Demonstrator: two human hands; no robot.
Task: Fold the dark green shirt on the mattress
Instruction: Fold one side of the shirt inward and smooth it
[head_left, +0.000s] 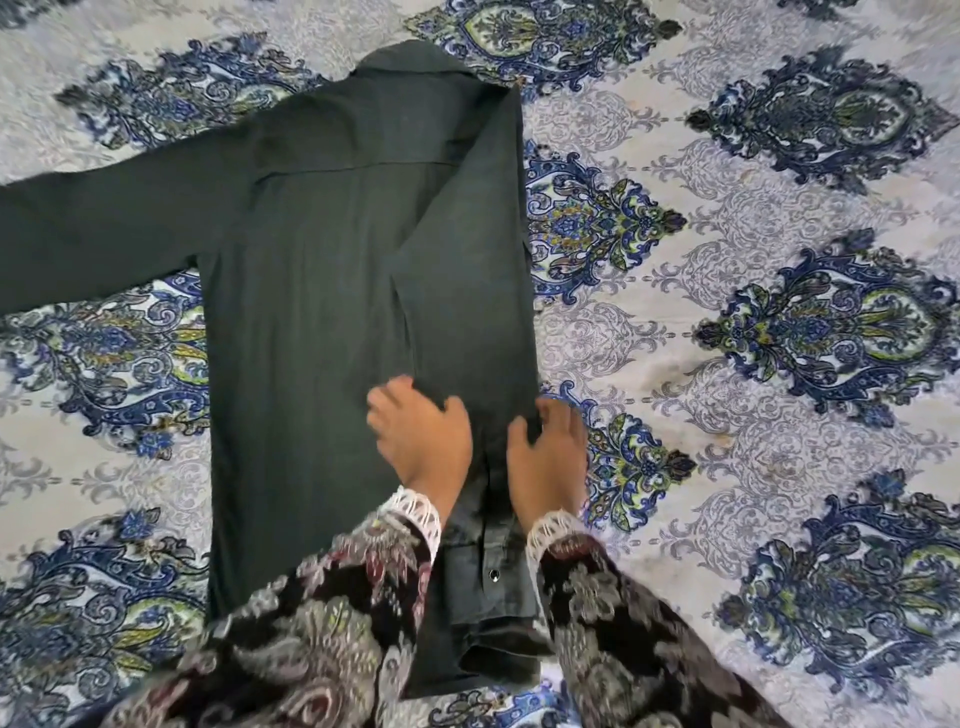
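The dark green shirt (311, 291) lies back-up on the mattress (753, 364), collar at the far end. Its right side is folded inward, and the right sleeve (467, 291) runs down over the body to its cuff (488, 587) near me. The left sleeve (93, 228) stretches out flat to the left. My left hand (421, 441) rests palm-down on the shirt beside the folded sleeve, fingers spread. My right hand (545, 457) lies on the folded right edge, fingers curled over the fabric there. Neither hand lifts any cloth.
The mattress is covered with a pale sheet printed with blue and green ornate medallions (831, 332). My patterned sleeves with white lace cuffs (415, 514) cover the shirt's near hem. Bare sheet extends to the right of the shirt.
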